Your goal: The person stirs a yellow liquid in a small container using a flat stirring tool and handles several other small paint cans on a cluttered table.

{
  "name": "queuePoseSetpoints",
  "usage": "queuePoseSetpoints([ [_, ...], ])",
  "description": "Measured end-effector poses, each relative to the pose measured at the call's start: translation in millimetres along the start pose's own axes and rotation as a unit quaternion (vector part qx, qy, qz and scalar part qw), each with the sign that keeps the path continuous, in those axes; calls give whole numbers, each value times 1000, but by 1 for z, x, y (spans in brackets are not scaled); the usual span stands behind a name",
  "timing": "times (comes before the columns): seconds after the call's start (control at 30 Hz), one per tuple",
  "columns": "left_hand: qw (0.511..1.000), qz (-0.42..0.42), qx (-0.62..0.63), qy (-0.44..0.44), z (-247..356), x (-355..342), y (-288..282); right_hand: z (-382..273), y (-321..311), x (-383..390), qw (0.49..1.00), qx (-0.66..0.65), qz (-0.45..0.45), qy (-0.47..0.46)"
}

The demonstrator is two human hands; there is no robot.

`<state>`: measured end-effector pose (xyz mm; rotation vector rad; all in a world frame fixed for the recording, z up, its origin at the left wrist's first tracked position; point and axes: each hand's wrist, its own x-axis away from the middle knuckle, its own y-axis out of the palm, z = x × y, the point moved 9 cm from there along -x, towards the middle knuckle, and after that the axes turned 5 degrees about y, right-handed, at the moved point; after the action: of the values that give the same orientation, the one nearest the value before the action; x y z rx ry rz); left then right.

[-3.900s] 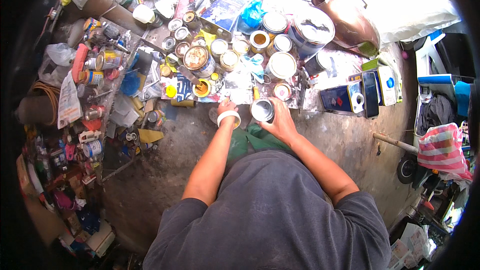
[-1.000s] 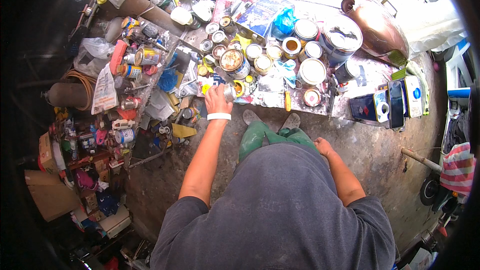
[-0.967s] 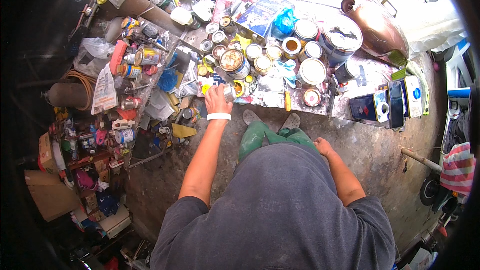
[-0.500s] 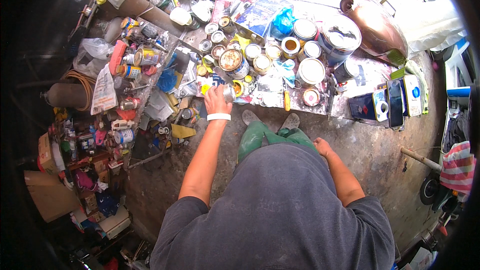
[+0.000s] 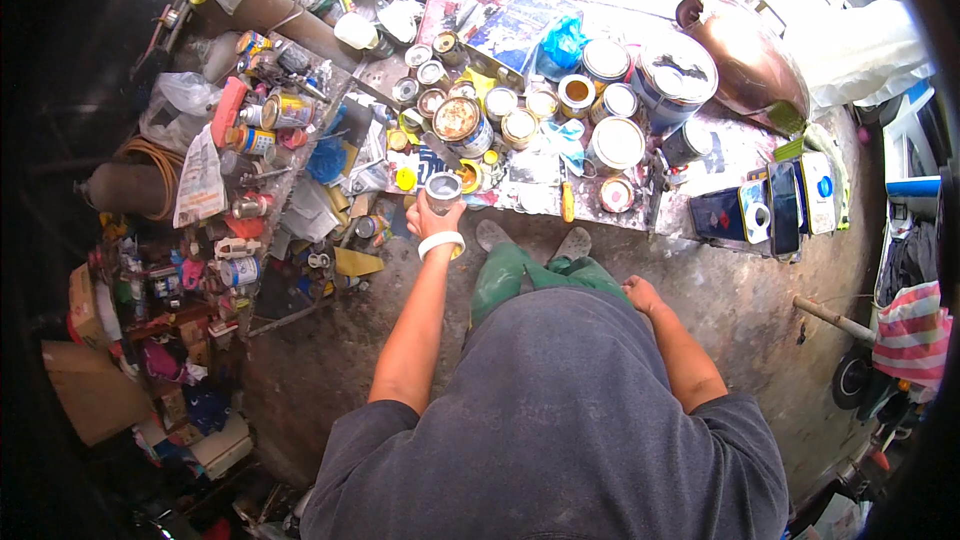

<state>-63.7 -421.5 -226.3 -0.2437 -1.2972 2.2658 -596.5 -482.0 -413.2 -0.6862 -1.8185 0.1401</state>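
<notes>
My left hand (image 5: 428, 221) grips a small metal can (image 5: 443, 189) at the table's front edge, its round top facing up and grey inside. Just beyond it are a can of yellow-orange material (image 5: 469, 177) and a small yellow lid (image 5: 405, 179). A yellow-handled tool (image 5: 566, 203) lies farther right on the edge. My right hand (image 5: 638, 292) hangs low beside my green trousers, fingers curled; whatever they may hold is hidden.
Many paint cans (image 5: 616, 143) crowd the cluttered table (image 5: 540, 198). Rectangular tins (image 5: 715, 217) stand at the right, a copper-coloured metal body (image 5: 745, 55) behind them. A littered side rack (image 5: 245, 300) flanks me on the left; a pole (image 5: 830, 317) juts from the right.
The can, in my right hand earliest, passed to my left, which held it tipped and now has it more upright, slightly lower. My right hand dropped to my side.
</notes>
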Motion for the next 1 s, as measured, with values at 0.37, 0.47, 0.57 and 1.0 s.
queuePoseSetpoints([
  [0.37,973,27,183,135,86,71,34,3,-15,22,1000,-1,9,27],
  [0.47,965,-30,147,214,125,69,85,14,-20,35,999,-10,19,35],
  [0.57,972,-74,110,195,150,55,142,34,-25,49,998,-24,37,42],
  [1.0,964,-186,46,186,167,23,247,117,3,125,980,-128,60,143],
])
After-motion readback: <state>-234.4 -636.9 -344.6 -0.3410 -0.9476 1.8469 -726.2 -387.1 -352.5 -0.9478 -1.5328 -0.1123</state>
